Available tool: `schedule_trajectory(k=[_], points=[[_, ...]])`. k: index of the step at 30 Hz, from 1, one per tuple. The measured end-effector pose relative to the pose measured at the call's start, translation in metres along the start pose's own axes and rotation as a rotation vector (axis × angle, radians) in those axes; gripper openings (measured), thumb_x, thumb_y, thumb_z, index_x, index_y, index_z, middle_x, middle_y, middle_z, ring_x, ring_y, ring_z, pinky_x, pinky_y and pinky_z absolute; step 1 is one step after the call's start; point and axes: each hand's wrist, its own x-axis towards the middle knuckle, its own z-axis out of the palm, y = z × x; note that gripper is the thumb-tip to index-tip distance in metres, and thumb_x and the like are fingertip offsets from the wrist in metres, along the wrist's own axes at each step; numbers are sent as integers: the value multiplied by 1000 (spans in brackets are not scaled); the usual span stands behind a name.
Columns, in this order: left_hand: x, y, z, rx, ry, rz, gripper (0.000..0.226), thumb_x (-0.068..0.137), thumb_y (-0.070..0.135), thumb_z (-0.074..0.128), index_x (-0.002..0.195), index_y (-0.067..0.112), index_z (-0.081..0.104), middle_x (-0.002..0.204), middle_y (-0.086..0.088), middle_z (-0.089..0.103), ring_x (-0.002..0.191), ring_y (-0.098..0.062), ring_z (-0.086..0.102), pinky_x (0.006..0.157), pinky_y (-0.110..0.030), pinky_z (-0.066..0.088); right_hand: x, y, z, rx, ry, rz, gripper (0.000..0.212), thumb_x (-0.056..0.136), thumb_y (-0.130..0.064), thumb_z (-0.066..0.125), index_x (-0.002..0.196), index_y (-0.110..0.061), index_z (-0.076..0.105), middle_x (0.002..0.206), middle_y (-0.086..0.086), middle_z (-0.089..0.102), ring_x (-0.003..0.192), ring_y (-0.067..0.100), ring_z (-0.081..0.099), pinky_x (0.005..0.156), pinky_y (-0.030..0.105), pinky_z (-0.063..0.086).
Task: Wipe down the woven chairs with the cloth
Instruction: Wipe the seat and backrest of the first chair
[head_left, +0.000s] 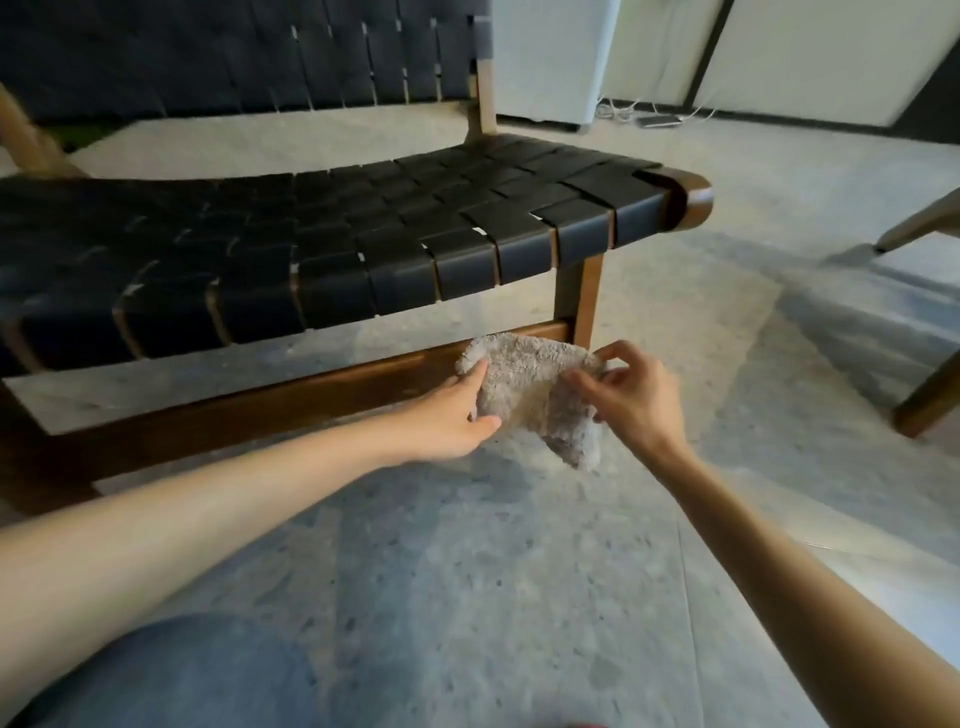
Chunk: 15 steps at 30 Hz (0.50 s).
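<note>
A low chair with a black woven-strap seat (332, 244) and a dark wooden frame stands right in front of me. A fluffy grey cloth (530, 389) hangs in the air just in front of the chair's lower front rail (291, 395), near its right front leg. My left hand (452, 421) holds the cloth's left edge, thumb in front and fingers behind. My right hand (634, 395) pinches its upper right corner. One corner of the cloth droops down toward the floor.
The speckled grey floor (467, 571) spreads below. The wooden leg of another chair (930, 400) stands at the right edge. A white appliance (550, 57) with cables and a power strip (660, 120) sits at the back wall. My knee in jeans (182, 675) shows bottom left.
</note>
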Motion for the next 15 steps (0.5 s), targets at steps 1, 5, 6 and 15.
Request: schedule_trajectory(k=[1, 5, 6, 15], points=[[8, 11, 1, 6, -30, -26, 77, 98, 42, 41, 149, 29, -14, 150, -8, 30, 74, -3, 54, 53, -7, 41, 8, 4, -8, 14, 3, 12, 18, 80, -35, 74, 87, -23, 63, 67, -3, 70, 56, 11, 67, 61, 42, 58], [49, 52, 13, -60, 63, -82, 82, 98, 39, 43, 144, 33, -25, 159, -7, 0, 120, -19, 51, 101, -25, 40, 39, 18, -28, 19, 87, 4, 14, 85, -32, 70, 89, -22, 62, 80, 1, 72, 68, 15, 68, 63, 33, 56], [59, 60, 15, -126, 87, -94, 82, 98, 37, 43, 144, 34, -25, 159, -7, -1, 136, -25, 34, 111, -34, 30, 47, 20, -30, 23, 108, 2, 13, 86, -32, 69, 91, -21, 62, 83, 3, 72, 71, 16, 67, 65, 34, 56], [127, 97, 15, -524, 365, -11, 66, 102, 27, 36, 149, 31, -11, 160, -3, 1, 145, -23, 10, 114, -38, 17, 108, 22, -23, 345, 168, -6, 10, 93, -23, 62, 98, -17, 57, 90, -5, 63, 81, 6, 63, 79, 27, 57]])
